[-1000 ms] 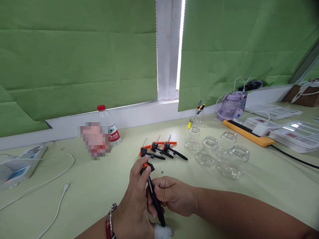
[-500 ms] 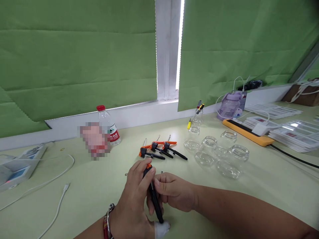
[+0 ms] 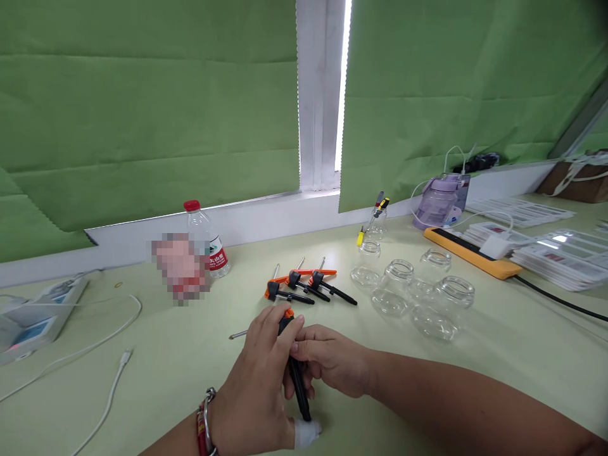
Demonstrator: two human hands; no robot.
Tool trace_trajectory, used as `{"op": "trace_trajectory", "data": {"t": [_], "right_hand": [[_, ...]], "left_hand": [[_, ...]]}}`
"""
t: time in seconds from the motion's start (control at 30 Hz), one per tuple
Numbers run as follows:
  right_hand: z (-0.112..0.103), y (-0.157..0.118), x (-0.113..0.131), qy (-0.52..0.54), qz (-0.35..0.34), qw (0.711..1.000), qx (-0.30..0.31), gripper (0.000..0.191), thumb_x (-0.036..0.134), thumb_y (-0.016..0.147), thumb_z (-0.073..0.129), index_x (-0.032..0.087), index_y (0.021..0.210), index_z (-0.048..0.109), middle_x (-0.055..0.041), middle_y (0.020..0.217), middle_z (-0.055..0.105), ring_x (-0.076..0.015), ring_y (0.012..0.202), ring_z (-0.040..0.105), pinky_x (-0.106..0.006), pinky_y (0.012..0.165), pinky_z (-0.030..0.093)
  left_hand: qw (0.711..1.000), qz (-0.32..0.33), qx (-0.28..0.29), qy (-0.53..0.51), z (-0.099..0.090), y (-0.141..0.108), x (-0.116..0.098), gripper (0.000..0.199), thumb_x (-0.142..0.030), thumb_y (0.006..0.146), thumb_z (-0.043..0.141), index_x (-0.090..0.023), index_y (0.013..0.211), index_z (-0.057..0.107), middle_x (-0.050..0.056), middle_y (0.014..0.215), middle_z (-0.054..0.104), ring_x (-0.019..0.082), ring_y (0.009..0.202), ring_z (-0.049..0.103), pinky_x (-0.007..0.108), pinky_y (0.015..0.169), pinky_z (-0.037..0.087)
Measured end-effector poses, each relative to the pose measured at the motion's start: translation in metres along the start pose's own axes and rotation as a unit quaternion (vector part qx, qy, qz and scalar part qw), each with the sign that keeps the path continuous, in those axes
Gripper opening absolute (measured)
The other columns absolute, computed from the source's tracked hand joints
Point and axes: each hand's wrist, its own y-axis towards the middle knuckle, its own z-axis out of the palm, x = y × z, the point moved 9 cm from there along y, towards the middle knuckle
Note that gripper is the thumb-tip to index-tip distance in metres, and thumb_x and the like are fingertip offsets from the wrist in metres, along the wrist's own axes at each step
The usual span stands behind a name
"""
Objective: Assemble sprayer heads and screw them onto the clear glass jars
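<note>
- The left hand (image 3: pixel 256 386) is part-curled and spans the tool (image 3: pixel 298 386): fingers grip its upper end by the orange part (image 3: pixel 289 313), and the thumb, in a white wrap (image 3: pixel 308 434), meets its lower tip. This probably braces both ends.
- The right hand (image 3: pixel 332 364) is nearly closed, thumb and fingers pinching the tool at mid-length from 3 o'clock, presumably to work it while the other hand steadies.
- The tool lies between the two palms, its axis running from 11 to 5 o'clock.
- A metal rod (image 3: pixel 239 334) projects past the left fingers toward 9 o'clock; its root is hidden.
- At 12 o'clock, three similar tools (image 3: pixel 295 278) lie side by side, apparently grouped to leave working room.
- Glass jars (image 3: pixel 392 297) stand at 2 o'clock, well apart from the hands.
</note>
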Motion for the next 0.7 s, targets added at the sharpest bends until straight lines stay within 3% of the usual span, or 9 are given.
{"op": "trace_trajectory", "data": {"t": [0.47, 0.57, 0.7], "right_hand": [[-0.008, 0.000, -0.005, 0.016, 0.026, 0.999, 0.014, 0.048, 0.056, 0.079, 0.054, 0.009, 0.080, 0.060, -0.0076, 0.065, 0.065, -0.0125, 0.045, 0.055, -0.026, 0.045, 0.043], [-0.022, -0.002, 0.001, -0.027, 0.031, 0.999, -0.018, 0.048, 0.054, 0.083, 0.049, 0.008, 0.079, 0.061, -0.0072, 0.063, 0.065, -0.0116, 0.044, 0.054, -0.024, 0.042, 0.040], [-0.056, -0.007, 0.018, -0.061, 0.000, 0.991, -0.119, 0.041, 0.048, 0.085, 0.049, 0.009, 0.088, 0.063, -0.0060, 0.065, 0.066, -0.0089, 0.045, 0.049, -0.022, 0.042, 0.037]], "left_hand": [[0.999, 0.015, -0.027, 0.013, -0.012, 0.001, -0.002, 0.107, -0.040, 0.048, 0.075, -0.024, 0.139, 0.021, 0.016, 0.133, 0.039, 0.040, 0.121, 0.041, 0.055, 0.095, 0.039], [0.999, -0.006, -0.033, -0.006, -0.016, 0.000, 0.004, 0.108, -0.043, 0.047, 0.077, -0.025, 0.139, 0.022, 0.015, 0.131, 0.044, 0.039, 0.117, 0.046, 0.055, 0.094, 0.042], [0.996, -0.071, -0.027, -0.056, -0.021, -0.001, 0.017, 0.108, -0.041, 0.049, 0.080, -0.025, 0.138, 0.023, 0.015, 0.130, 0.045, 0.038, 0.115, 0.049, 0.054, 0.093, 0.045]]}}
